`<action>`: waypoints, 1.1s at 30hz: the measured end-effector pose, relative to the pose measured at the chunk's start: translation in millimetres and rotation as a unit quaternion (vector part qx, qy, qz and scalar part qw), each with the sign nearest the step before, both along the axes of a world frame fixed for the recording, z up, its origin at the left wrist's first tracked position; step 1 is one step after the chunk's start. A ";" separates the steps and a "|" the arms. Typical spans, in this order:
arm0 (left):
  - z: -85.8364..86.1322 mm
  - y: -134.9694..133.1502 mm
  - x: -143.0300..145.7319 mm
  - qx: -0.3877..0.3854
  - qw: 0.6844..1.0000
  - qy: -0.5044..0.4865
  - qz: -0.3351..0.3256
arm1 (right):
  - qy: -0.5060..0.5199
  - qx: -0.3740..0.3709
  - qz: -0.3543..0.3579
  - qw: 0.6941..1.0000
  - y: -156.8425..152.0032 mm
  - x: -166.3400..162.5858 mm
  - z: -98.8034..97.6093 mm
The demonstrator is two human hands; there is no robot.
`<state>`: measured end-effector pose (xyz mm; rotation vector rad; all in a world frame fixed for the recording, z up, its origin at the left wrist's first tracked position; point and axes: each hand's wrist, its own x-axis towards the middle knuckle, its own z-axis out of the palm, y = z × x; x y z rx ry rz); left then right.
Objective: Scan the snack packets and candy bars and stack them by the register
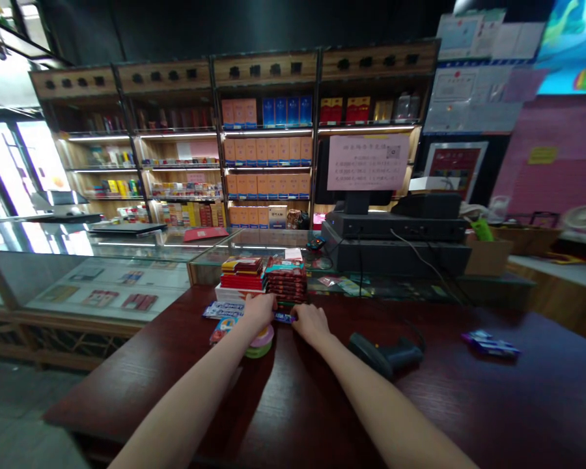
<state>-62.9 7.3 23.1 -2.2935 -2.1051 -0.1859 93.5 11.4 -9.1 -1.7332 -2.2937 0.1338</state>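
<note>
Both of my arms reach forward over a dark red wooden counter [322, 404]. My left hand [258, 309] and my right hand [311, 324] meet on a small blue packet [283, 317] that lies between them, with the fingers of both pinched on its ends. Just behind the hands stand a stack of red and yellow packs [241, 273] and a stack of dark red packs [286, 279]. Under my left wrist lie rolls of tape [261, 344] and more blue and white packets [219, 310].
A black barcode scanner [388, 355] lies right of my right hand. Further right are loose blue packets [491, 344]. A cash register with a screen [395, 238] stands behind. Glass display cases [102, 273] run to the left, and shelves of cartons [268, 156] line the back wall.
</note>
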 end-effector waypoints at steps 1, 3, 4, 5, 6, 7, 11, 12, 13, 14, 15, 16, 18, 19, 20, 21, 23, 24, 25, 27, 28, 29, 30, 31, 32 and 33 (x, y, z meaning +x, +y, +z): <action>-0.9 1.7 0.1 -0.007 1.000 -0.006 0.009 | 0.000 0.003 -0.001 1.000 0.8 -0.7 -2.5; -2.3 5.2 -1.0 -0.019 0.999 -0.020 0.020 | 0.000 0.009 -0.003 1.000 2.4 -1.1 -6.2; -2.9 6.8 -2.3 -0.024 0.999 -0.029 0.024 | 0.000 0.011 -0.004 1.000 3.3 -1.0 -7.3; -3.3 8.0 -4.1 -0.028 0.998 -0.038 0.028 | 0.001 0.013 -0.005 1.000 4.2 -0.7 -8.2; -3.7 9.0 -6.2 -0.032 0.998 -0.048 0.032 | 0.001 0.015 -0.005 1.000 5.1 -0.4 -8.8; -4.0 9.7 -8.5 -0.034 0.997 -0.056 0.038 | 0.003 0.017 -0.007 1.000 5.9 0.0 -9.4; -4.8 11.1 -17.0 -0.039 0.994 -0.080 0.055 | 0.010 0.025 -0.012 1.000 8.6 1.1 -12.2; -4.9 11.4 -18.3 -0.039 0.994 -0.084 0.057 | 0.012 0.027 -0.013 0.999 9.2 1.1 -13.1; -5.0 11.6 -19.1 -0.040 0.994 -0.088 0.059 | 0.014 0.028 -0.014 0.999 9.8 1.1 -14.0; -5.1 11.9 -19.4 -0.042 0.993 -0.091 0.060 | 0.015 0.028 -0.015 0.999 10.3 0.9 -14.9; -5.3 12.2 -19.3 -0.044 0.993 -0.094 0.059 | 0.017 0.029 -0.016 0.999 10.7 0.6 -15.5; -5.5 12.4 -18.8 -0.047 0.993 -0.096 0.058 | 0.018 0.029 -0.018 0.999 11.0 0.2 -15.9; -6.2 12.9 -17.5 -0.052 0.992 -0.101 0.055 | 0.021 0.032 -0.021 0.999 10.9 -0.8 -16.0; -6.7 13.2 -16.8 -0.053 0.992 -0.103 0.053 | 0.023 0.033 -0.023 0.999 10.4 -1.4 -15.7; -7.4 13.8 -16.3 -0.054 0.992 -0.105 0.051 | 0.025 0.035 -0.026 0.999 9.8 -1.9 -15.2; -8.3 14.6 -16.0 -0.054 0.992 -0.106 0.050 | 0.026 0.036 -0.028 0.999 9.0 -2.4 -14.6; -10.6 17.0 -15.9 -0.053 0.991 -0.110 0.047 | 0.029 0.038 -0.035 0.998 7.4 -3.0 -13.0; -12.0 18.6 -16.1 -0.053 0.991 -0.112 0.045 | 0.030 0.038 -0.039 0.998 6.6 -3.2 -12.2; -13.5 20.3 -16.4 -0.054 0.991 -0.115 0.042 | 0.031 0.038 -0.042 0.998 5.9 -3.2 -11.4; -16.4 23.6 -17.1 -0.053 0.991 -0.120 0.037 | 0.033 0.038 -0.047 0.998 5.0 -3.0 -9.8; -17.7 25.0 -17.4 -0.053 0.991 -0.122 0.034 | 0.033 0.037 -0.048 0.998 4.8 -2.8 -9.1; -18.9 26.2 -17.7 -0.052 0.990 -0.123 0.032 | 0.033 0.036 -0.049 0.998 4.5 -2.4 -8.6; -19.9 27.1 -17.9 -0.052 0.990 -0.125 0.030 | 0.033 0.035 -0.050 0.998 4.3 -2.0 -8.1; -20.6 27.8 -18.1 -0.051 0.990 -0.126 0.028 | 0.034 0.033 -0.050 0.998 4.0 -1.5 -7.7; -21.3 28.3 -18.2 -0.050 0.990 -0.127 0.026 | 0.035 0.032 -0.049 0.998 3.7 -1.0 -7.4; -21.7 28.5 -18.3 -0.049 0.990 -0.127 0.024 | 0.035 0.031 -0.049 0.998 3.2 -0.4 -7.2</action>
